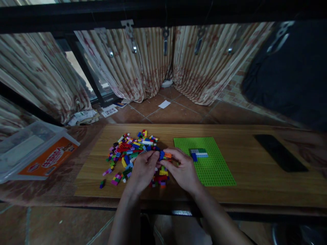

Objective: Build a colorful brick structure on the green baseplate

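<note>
In the head view, two bare hands were close together over a wooden board (pixel 245 144). The left hand (pixel 142 169) had its thumb and finger pinched on a blue brick (pixel 161 155). The right hand (pixel 184 169) had its thumb and finger pinched on an orange brick (pixel 168 155). The blue brick and the orange brick were touching, up between the fingertips. I could not tell if they were pushed all the way together.

A big messy pile of bricks (pixel 133 145) lay on the board, behind and around the left hand. It had red, yellow, pink, green, blue and white ones. A flat green plate with bumps (pixel 219 172) lay just beside the right hand. A small group of bricks (pixel 199 153), grey, green, blue and pale blue, sat on the plate.

A flat black thing (pixel 281 153) lay near the board's right end. A see-through box (pixel 38 131) with an orange label (pixel 48 158) stood left of the board. Stripy curtains (pixel 148 64) hung at the back.
</note>
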The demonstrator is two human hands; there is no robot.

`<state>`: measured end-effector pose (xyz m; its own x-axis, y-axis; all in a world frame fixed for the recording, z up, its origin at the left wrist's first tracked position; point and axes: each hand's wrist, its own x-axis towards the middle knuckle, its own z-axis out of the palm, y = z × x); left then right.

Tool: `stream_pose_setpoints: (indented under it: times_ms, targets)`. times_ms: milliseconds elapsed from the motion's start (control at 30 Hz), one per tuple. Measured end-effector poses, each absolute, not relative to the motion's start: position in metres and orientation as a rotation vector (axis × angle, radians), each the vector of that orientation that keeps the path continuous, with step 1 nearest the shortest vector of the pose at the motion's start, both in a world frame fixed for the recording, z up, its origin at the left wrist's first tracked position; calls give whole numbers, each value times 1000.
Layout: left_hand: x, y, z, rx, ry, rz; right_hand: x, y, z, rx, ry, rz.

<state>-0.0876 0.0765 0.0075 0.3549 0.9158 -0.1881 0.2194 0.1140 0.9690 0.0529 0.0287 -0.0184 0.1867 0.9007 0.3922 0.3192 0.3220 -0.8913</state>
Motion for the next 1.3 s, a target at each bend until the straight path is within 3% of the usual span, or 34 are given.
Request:
stream_pose_setpoints:
  times_ms: [233, 433, 1300]
  targets:
    - [-85, 78, 6, 1249, 1169, 785, 58, 29, -27, -1310, -1188, 702]
    - [-88, 79, 10, 1263, 1257, 832, 56, 33, -36, -1547, -1442, 594]
    - [-84, 73, 13, 1106, 1094, 753, 50, 26, -11, -1327, -1387, 634]
